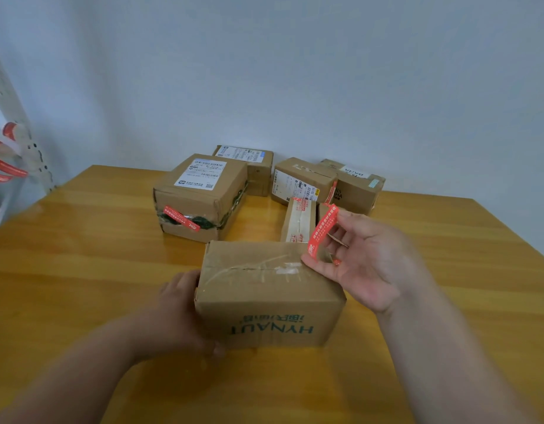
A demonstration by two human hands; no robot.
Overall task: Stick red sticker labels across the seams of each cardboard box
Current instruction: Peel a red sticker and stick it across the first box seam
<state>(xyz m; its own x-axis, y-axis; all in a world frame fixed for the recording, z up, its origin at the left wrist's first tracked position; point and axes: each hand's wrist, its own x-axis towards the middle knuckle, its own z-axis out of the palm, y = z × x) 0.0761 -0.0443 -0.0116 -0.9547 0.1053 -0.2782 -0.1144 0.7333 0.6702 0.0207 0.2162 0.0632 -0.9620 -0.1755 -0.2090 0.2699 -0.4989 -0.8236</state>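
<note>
A brown cardboard box (269,296) printed HYNAUT stands near me on the wooden table, its taped top seam facing up. My left hand (180,307) holds the box's left side. My right hand (361,261) pinches a long red sticker label (322,229) between thumb and fingers, just above the box's top right corner. The label hangs upright, its lower end near the box top.
Several more cardboard boxes stand behind: a large one (200,194) with a red label on its front, a narrow one (299,220) with red labels, and others (304,182) near the wall. Spare red labels (4,169) hang on a rack at far left. The table (81,240) is yellow wood.
</note>
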